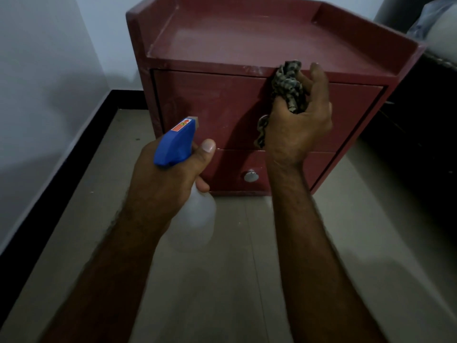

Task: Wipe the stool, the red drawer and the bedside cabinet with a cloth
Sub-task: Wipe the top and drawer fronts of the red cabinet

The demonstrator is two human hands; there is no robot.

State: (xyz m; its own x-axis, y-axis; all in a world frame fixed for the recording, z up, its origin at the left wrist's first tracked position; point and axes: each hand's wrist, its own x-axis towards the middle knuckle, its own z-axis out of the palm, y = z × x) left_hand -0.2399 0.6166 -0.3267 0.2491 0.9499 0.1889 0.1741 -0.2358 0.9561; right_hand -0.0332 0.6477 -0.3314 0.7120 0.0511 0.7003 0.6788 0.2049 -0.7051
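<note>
- Our right grip (296,125) clutches the cloth (288,86) against the upper edge of the top drawer (210,107) of the cabinet (247,38).
- Our left grip (170,179) grasps a spray bottle (197,219) before the cabinet.

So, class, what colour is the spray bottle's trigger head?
The trigger head is blue, seen best in the head view.
</note>
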